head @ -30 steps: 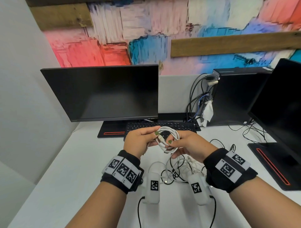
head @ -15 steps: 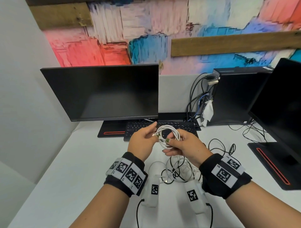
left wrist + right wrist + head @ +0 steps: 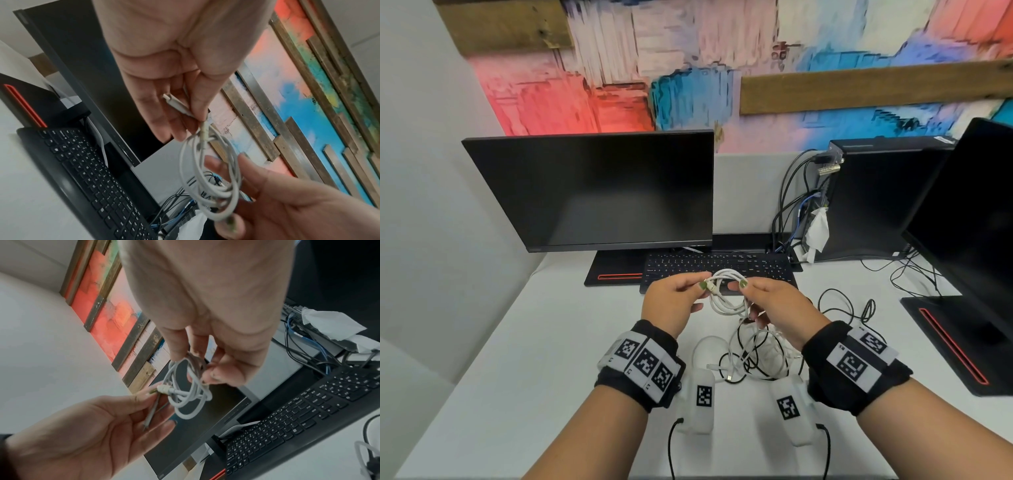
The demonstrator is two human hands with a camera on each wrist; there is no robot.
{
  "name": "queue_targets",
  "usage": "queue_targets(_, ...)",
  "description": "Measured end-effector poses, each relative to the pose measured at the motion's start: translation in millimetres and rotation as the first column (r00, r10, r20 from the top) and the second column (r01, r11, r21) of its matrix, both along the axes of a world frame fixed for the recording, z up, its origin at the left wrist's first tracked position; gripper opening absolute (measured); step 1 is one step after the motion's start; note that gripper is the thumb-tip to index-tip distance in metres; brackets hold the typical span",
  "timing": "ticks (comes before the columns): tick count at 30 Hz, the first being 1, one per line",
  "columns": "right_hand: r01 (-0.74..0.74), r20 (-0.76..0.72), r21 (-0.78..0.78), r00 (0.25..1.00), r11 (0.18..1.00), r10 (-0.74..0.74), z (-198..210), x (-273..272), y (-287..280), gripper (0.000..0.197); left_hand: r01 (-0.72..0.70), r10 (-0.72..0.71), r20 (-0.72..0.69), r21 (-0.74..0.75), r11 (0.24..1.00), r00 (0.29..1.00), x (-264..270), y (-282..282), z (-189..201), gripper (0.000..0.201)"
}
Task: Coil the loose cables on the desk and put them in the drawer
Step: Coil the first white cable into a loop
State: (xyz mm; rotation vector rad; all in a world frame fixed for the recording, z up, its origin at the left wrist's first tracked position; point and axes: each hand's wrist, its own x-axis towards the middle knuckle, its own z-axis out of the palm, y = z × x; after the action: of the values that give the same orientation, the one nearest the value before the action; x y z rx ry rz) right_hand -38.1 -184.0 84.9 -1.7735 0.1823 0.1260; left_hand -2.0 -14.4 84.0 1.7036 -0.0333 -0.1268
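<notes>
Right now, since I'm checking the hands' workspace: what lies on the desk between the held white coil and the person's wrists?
In the head view, a tangle of loose black and white cables lies on the desk, below the white coil.

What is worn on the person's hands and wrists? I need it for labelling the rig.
Each wrist carries a black fabric band with white panels printed with square black-and-white marker codes; the right band matches. Under each wrist hangs a white rounded camera pod bearing one such code, with a thin black cable trailing from its near end. The fingers have green-painted nails. Forearms are bare, no sleeves.
</notes>
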Motion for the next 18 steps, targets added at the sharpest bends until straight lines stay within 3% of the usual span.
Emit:
queue_targets(3, -0.009, -0.022, 0.109, 1.0, 0.994, 0.012, -3.7, 0.5, 1.4, 0.024, -0.045, 0.036, 0.106, 0.084, 0.995, 0.994, 1.3, -0.1, -5.9, 0.022)
queue_targets(5, 0.008, -0.021, 0.157, 1.0, 0.988, -0.005, -5.7, 1.4, 3.3, 0.024, -0.107, 0.047, 0.25, 0.232, 0.967, 0.967, 3.6, 0.6, -10.9, 0.024)
queue_targets(8, 0.013, -0.013, 0.19, 1.0, 0.982, -0.011, -6.1, 2.4, 7.0, 0.023, -0.221, 0.085, 0.374, 0.338, 0.915, 0.924, 5.2, -0.5, -15.7, 0.008)
queue_targets(12, -0.026, 0.022, 0.206, 1.0, 0.978, 0.022, -3.8, 2.4, 12.4, 0.021, -0.164, 0.096, 0.216, 0.324, 0.932, 0.972, 0.4, -4.5, -12.9, 0.032)
queue_targets(18, -0.069, 0.059, 0.204, 0.997, 0.977, 0.058, -2.0, 0.2, 18.3, 0.019, -0.153, 0.089, 0.235, 0.271, 0.95, 0.968, -3.2, -5.5, -10.6, 0.017)
